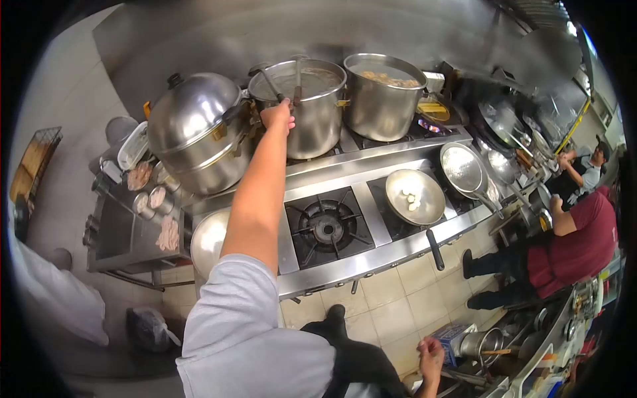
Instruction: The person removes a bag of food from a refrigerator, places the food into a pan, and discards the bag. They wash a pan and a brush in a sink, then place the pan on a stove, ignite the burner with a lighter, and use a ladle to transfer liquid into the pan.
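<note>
My left hand (277,115) reaches out over the stove, its fingers closed round the dark handle of a long utensil (269,83). That utensil leans over the near left rim of a tall steel stockpot (317,127) filled with cloudy liquid. Whether it is a ladle does not show. A second long-handled utensil (298,83) stands in the same pot. My right hand (430,360) hangs low at the bottom right, away from the stove, near a blue-and-white box (456,341). Its fingers are curled together, and anything between them is hidden.
A lidded steel steamer pot (192,132) stands left; another stockpot (379,109) stands right. On the front burners, a frying pan (428,199) holds several pale pieces, its handle (434,249) jutting past the stove edge. Two people, one in a maroon shirt (580,245), are at the right.
</note>
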`<move>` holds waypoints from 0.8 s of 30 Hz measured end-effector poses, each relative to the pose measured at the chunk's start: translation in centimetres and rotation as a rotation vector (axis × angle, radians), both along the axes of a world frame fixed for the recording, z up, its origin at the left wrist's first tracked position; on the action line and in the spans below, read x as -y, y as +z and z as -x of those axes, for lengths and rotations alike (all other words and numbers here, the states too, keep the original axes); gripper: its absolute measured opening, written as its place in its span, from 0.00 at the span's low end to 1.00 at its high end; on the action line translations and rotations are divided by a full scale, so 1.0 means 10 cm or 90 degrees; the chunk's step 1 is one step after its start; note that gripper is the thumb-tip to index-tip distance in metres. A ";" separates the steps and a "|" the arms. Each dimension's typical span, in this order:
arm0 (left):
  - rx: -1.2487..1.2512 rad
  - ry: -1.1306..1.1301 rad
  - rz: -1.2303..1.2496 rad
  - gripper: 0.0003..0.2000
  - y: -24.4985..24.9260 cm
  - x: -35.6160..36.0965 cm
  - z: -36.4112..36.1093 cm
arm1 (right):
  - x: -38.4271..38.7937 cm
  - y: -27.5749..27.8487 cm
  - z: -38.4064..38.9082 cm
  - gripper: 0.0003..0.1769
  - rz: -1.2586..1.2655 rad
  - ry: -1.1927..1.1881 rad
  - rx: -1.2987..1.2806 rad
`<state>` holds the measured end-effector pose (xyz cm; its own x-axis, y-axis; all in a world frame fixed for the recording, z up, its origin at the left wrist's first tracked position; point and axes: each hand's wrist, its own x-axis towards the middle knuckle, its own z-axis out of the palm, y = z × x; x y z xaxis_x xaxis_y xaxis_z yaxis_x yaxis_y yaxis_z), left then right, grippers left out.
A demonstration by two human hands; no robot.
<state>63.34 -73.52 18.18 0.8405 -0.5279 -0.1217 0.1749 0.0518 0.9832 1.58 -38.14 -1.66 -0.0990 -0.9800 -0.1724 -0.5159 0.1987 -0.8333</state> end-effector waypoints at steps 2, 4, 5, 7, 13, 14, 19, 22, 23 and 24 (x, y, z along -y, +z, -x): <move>-0.066 -0.075 0.040 0.12 -0.12 0.29 -0.25 | 0.36 0.05 -0.11 0.14 0.097 -0.001 -0.044; -0.127 -0.132 0.040 0.06 -0.15 0.47 -0.45 | 0.61 0.08 -0.17 0.14 0.081 0.008 -0.169; -0.164 -0.136 0.024 0.04 -0.14 0.48 -0.55 | 0.71 0.18 -0.29 0.14 0.067 -0.012 -0.163; -0.214 -0.134 0.149 0.08 -0.14 0.47 -0.77 | 0.88 0.32 -0.42 0.15 0.073 -0.004 -0.186; -0.084 -0.210 0.023 0.10 -0.10 0.30 -1.26 | 1.37 0.36 -0.55 0.16 0.044 0.053 -0.032; -0.053 -0.183 0.007 0.10 -0.04 0.18 -1.03 | 1.48 0.41 -0.58 0.16 0.049 0.039 -0.034; -0.106 -0.300 0.224 0.07 0.03 -0.55 0.38 | 2.17 1.01 -1.02 0.16 -0.026 0.311 0.205; -0.254 -0.457 0.412 0.02 -0.17 -0.80 1.58 | 2.72 1.47 -1.33 0.25 -0.034 0.481 0.387; -0.299 -0.537 0.454 0.03 -0.28 -0.84 1.94 | 2.96 1.39 -1.44 0.28 0.013 0.549 0.398; -0.314 -0.576 0.475 0.04 -0.35 -0.87 2.33 | 3.16 1.44 -1.57 0.30 0.032 0.601 0.457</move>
